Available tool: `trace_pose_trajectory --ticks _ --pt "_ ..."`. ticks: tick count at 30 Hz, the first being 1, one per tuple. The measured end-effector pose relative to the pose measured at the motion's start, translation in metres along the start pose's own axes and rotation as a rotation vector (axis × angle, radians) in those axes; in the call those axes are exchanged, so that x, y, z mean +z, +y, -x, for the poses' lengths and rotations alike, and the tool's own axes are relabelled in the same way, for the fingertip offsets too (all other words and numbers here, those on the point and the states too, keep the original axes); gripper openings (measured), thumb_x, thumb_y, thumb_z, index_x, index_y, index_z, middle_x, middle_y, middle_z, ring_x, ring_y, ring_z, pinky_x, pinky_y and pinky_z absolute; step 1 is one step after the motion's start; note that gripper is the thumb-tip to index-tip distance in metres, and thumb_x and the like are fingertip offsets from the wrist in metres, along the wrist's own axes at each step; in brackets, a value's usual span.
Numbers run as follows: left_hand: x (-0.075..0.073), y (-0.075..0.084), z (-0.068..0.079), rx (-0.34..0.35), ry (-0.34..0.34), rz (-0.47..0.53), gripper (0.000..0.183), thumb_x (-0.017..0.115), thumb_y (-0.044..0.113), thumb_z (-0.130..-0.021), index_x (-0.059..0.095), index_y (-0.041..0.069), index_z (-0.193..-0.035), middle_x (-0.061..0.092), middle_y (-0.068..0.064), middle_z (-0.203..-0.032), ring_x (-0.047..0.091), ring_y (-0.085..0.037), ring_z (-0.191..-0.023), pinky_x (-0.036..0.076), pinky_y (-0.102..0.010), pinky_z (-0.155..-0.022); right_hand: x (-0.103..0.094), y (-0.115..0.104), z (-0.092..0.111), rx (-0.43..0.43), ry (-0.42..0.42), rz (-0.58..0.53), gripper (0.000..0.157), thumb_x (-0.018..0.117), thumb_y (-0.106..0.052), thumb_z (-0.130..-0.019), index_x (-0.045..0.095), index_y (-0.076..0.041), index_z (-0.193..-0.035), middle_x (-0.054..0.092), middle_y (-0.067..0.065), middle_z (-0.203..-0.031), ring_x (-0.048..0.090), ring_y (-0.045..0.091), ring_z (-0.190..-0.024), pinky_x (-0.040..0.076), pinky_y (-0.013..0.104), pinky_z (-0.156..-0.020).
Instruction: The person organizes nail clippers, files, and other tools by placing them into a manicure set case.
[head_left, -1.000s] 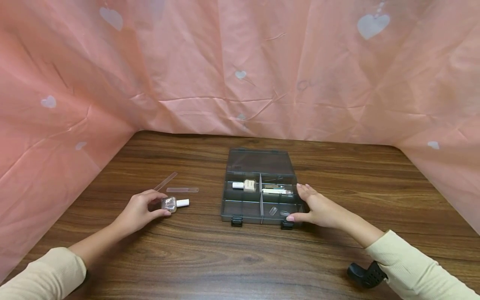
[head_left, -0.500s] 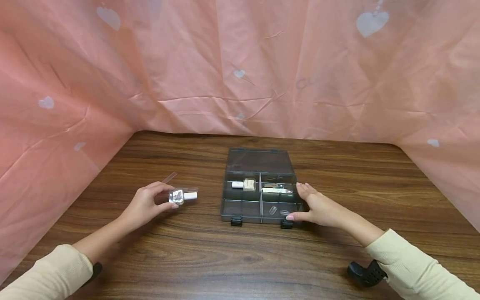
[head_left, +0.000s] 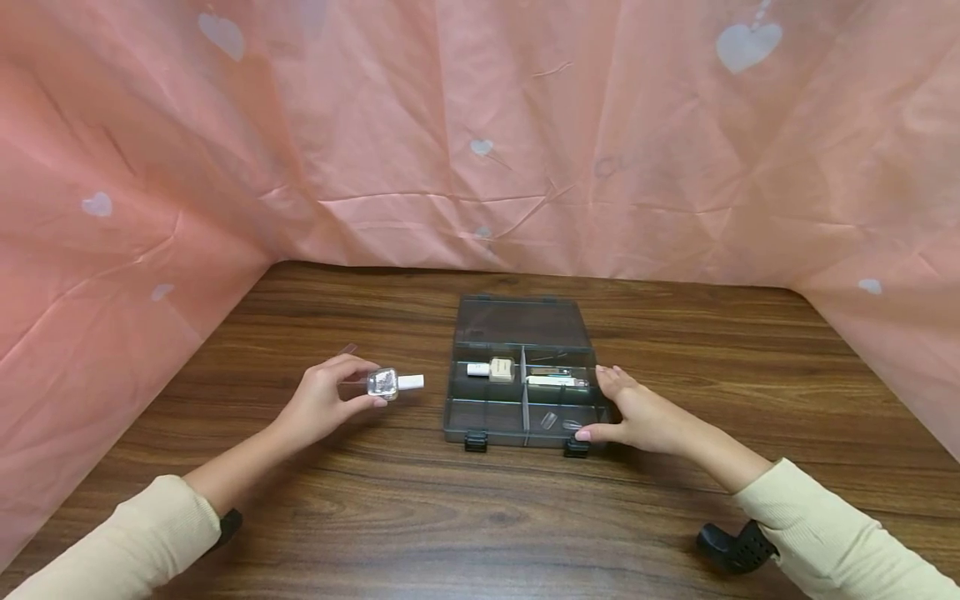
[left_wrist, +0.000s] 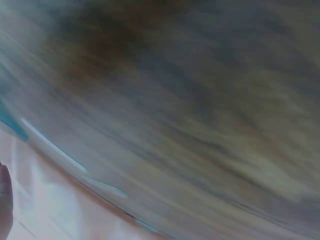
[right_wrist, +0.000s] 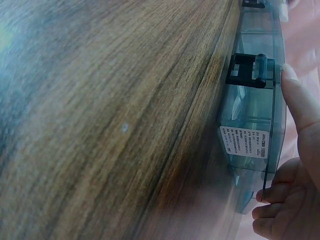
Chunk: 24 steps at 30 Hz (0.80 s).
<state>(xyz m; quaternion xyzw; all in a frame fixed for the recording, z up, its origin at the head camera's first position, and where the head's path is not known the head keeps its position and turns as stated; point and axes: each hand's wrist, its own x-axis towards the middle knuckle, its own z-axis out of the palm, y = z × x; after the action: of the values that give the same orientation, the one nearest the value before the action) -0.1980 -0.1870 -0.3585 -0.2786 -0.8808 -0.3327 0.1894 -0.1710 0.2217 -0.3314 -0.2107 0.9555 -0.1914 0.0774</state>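
My left hand pinches a clear nail polish bottle with a white cap pointing right, left of the dark translucent divided box. The box lies with its lid laid back. My right hand holds the box's right side, thumb at the front corner by a latch, fingers along the side; the right wrist view shows this grip. Inside are a cream nail polish bottle, a nail clipper, a slim white tool and clear nail-shaped pieces. The left wrist view misses the bottle.
Clear strips lie left of the box; one shows behind my left hand, and strips appear blurred in the left wrist view. The wooden table is enclosed by pink curtain. A divider splits the box.
My left hand has carried the clear polish bottle rightward and slightly away from me, toward the box, now covering most of the strips. My right hand and the box stay put.
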Motion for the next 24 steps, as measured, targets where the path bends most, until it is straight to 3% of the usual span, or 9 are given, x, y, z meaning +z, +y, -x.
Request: trace_pose_trajectory --ticks 4,8,24 --pt "0.009 0.008 -0.008 0.001 -0.016 0.032 0.038 0.083 0.010 -0.064 0.067 -0.001 -0.097 0.069 -0.009 -0.092 0.067 -0.022 -0.082 0.052 -0.041 -0.088 0.000 0.001 0.000 0.002 0.001 -0.002 0.102 0.065 -0.057 -0.076 0.029 0.017 -0.136 0.029 0.036 -0.142 0.021 0.052 -0.134 0.024 0.062 -0.106" --pt "0.018 0.016 -0.016 -0.005 -0.032 0.049 0.038 0.082 0.012 -0.066 0.067 -0.001 -0.098 0.068 -0.010 -0.093 0.066 -0.023 -0.084 0.056 -0.035 -0.075 0.001 0.002 0.000 0.000 0.002 -0.003 0.102 0.065 -0.057 -0.076 0.029 0.017 -0.136 0.028 0.036 -0.142 0.020 0.052 -0.134 0.023 0.062 -0.106" --pt "0.051 0.036 -0.052 0.011 -0.093 0.078 0.038 0.079 0.016 -0.071 0.067 -0.004 -0.101 0.067 -0.013 -0.093 0.065 -0.028 -0.088 0.055 -0.037 -0.077 0.001 0.002 0.001 0.004 0.001 -0.016 0.102 0.066 -0.056 -0.076 0.028 0.016 -0.137 0.028 0.035 -0.143 0.019 0.051 -0.134 0.022 0.063 -0.107"
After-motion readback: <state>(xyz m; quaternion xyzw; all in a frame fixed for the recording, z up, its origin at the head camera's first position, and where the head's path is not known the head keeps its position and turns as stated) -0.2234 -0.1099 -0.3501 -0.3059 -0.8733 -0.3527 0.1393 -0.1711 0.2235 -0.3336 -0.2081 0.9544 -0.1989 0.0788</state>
